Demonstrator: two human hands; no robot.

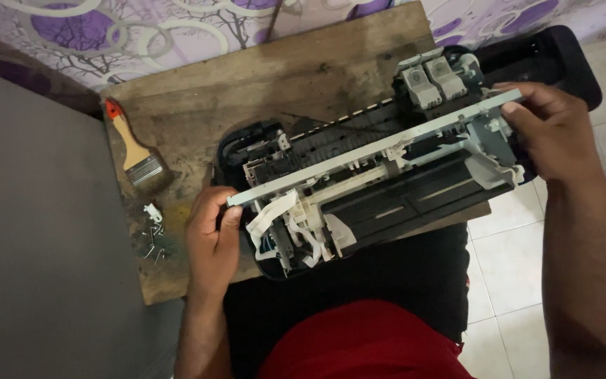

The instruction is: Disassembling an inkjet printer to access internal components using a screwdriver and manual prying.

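An opened printer (380, 175), its cover off, lies slantwise on a wooden board (261, 77), its near edge overhanging the board toward the person's lap. The left hand (212, 235) curls shut around the left end of a long pale metal rail (359, 154); the right hand (552, 137) closes its fingers over the rail's right end. Left of the printer, bare board holds a paintbrush (135, 154) and small screws (154, 242) near the board's edge.
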